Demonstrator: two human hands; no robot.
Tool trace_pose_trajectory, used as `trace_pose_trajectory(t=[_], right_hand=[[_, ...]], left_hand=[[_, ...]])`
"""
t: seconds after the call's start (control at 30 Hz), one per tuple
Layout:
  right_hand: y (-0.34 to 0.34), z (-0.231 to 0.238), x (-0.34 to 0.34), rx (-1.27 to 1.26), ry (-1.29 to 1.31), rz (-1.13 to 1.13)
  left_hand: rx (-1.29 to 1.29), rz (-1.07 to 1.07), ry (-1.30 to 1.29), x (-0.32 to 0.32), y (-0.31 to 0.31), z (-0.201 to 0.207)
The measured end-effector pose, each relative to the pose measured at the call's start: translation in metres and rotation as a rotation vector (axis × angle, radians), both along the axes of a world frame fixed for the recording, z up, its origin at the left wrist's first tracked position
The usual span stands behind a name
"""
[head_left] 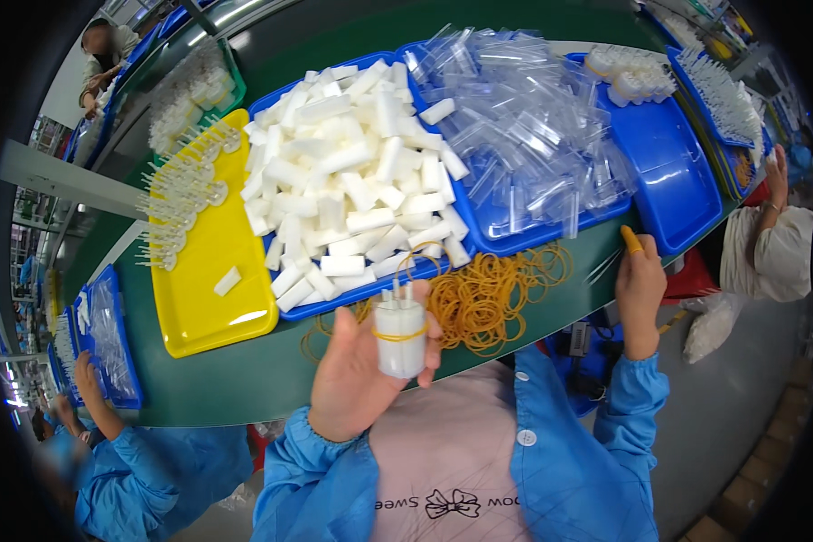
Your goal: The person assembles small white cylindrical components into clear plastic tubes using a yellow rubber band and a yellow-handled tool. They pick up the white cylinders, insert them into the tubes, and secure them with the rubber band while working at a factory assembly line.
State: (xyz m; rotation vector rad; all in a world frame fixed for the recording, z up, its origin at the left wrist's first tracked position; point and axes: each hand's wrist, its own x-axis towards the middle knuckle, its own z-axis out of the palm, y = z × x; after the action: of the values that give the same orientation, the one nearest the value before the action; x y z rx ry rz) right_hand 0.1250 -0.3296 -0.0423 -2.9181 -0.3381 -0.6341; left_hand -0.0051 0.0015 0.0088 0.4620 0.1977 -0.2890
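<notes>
My left hand (357, 366) is closed around a small white cylindrical part (399, 339), held upright over the table's near edge. An orange rubber band circles its middle, and thin prongs stick up from its top. Behind it lies a loose heap of orange rubber bands (483, 303). At the table edge on the right, my right hand (641, 289) wears an orange finger cot (631, 239) on an outstretched finger. Its other fingers are partly hidden, and nothing shows in its grasp. Thin metal rods (602, 266) lie beside it.
White foam blocks (334, 181) fill one blue tray; clear plastic sleeves (533, 126) heap another. A yellow tray (212, 312) bears pronged white parts (185, 199). Bundled white parts (632, 72) sit in a right-hand blue tray (677, 181). Co-workers' hands (90, 384) show at the sides.
</notes>
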Motion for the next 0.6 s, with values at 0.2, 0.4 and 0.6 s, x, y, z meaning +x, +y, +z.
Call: trace_pose_trajectory(t=[0.2,0.4,0.6], right_hand=[[0.029,0.023,-0.016,0.422,-0.054,0.144],[0.092,0.094,-0.059,0.939,0.917,0.788],[0.079,0.106,-0.026,0.676,0.62,0.889]], left_hand=[[0.284,0.01,-0.039,-0.002,-0.005,0.011],[0.413,-0.264,-0.166,-0.001,-0.013,0.014],[0.584,-0.068,-0.36,-0.001,-0.016,0.011]])
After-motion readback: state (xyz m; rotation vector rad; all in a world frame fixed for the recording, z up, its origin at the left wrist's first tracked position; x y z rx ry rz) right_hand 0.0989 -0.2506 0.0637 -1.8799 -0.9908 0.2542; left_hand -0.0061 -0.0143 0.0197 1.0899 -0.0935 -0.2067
